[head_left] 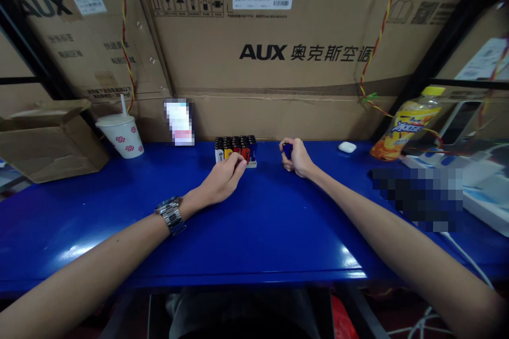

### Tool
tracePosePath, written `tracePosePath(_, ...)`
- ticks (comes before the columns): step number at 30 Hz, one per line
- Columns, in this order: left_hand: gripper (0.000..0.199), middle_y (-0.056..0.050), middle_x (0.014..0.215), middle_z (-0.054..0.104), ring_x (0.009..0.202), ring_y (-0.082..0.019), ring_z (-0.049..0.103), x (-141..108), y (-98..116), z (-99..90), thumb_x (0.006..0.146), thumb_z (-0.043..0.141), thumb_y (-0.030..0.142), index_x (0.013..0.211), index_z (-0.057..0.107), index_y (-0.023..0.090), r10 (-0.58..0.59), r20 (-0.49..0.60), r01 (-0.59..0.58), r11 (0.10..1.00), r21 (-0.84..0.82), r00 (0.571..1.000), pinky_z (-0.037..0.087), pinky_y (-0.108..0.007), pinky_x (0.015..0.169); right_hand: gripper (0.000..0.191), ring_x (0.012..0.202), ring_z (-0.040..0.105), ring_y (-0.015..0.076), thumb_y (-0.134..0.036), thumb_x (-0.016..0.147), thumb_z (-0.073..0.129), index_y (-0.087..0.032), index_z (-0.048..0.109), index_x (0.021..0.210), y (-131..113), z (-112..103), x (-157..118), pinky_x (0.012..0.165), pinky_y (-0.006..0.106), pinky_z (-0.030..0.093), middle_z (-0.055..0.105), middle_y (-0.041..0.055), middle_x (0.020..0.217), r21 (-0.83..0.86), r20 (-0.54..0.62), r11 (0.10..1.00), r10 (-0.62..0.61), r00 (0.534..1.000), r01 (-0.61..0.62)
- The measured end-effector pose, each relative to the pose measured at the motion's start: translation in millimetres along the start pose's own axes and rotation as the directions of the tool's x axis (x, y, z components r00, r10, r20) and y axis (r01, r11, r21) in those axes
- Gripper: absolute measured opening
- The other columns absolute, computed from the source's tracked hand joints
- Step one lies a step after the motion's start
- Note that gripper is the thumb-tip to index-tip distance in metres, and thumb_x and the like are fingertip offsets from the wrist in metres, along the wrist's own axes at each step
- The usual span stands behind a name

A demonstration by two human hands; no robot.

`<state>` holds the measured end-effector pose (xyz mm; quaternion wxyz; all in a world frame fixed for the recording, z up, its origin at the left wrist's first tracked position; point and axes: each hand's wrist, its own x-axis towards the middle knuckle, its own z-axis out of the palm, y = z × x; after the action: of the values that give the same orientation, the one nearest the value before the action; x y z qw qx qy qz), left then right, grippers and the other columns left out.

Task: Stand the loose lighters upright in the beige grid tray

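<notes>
A tray of lighters (228, 153) with black tops and white, yellow, red and blue bodies stands upright near the back of the blue table. My left hand (225, 177), a metal watch on its wrist, is at the tray's front edge with fingers pressed together. Whatever those fingers hold, if anything, is hidden. To the right of the tray, my right hand (298, 158) is closed around a blue lighter (287, 150), its thumb near the top. Much of that lighter is covered by the fingers.
A lidded paper cup with a straw (121, 135) and a brown paper bag (51, 140) stand at left. A phone (180, 123) leans against the large carton (310, 26). At right are a white earbud case (347, 146), a drink bottle (407, 127) and white boxes (477, 185).
</notes>
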<state>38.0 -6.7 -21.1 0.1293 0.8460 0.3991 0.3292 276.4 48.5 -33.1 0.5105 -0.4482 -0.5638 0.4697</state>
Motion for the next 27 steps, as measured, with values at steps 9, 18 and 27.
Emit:
tracePosePath(9,0.026,-0.004,0.079,0.061,0.07,-0.018,0.056,0.0,0.2,0.7,0.096,0.029,0.036,0.095,0.048,0.019,0.001,-0.009,-0.001,1.0,0.003,1.0,0.042,-0.035,0.068,0.021,0.025,0.023,0.0091,-0.035,0.08,0.03,-0.023,0.042,0.067,-0.5,1.9,-0.7,0.029,0.022,0.023,0.03,-0.0079,0.03,-0.066,-0.008,0.997,-0.032,0.999,0.031)
tracePosePath(18,0.028,-0.005,0.082,0.061,0.071,-0.018,0.056,-0.1,-0.4,0.7,0.096,0.029,0.037,0.097,0.049,0.018,0.003,0.001,-0.003,1.0,0.012,1.0,0.042,-0.035,0.068,0.024,0.025,0.021,0.0092,-0.042,0.082,0.029,-0.024,0.038,0.069,-2.5,3.4,-1.2,0.029,0.022,0.021,0.029,-0.0084,0.03,-0.048,-0.027,0.999,-0.007,1.0,0.006)
tracePosePath(27,0.027,-0.005,0.082,0.061,0.07,-0.018,0.056,-0.1,0.6,0.4,0.097,0.028,0.037,0.096,0.048,0.019,0.016,0.006,-0.016,1.0,0.024,1.0,0.042,-0.034,0.066,0.027,0.026,0.021,0.0095,-0.042,0.085,0.028,-0.024,0.038,0.068,-4.6,4.2,-2.7,0.03,0.021,0.02,0.028,-0.0076,0.03,-0.053,-0.014,0.999,0.003,1.0,-0.004)
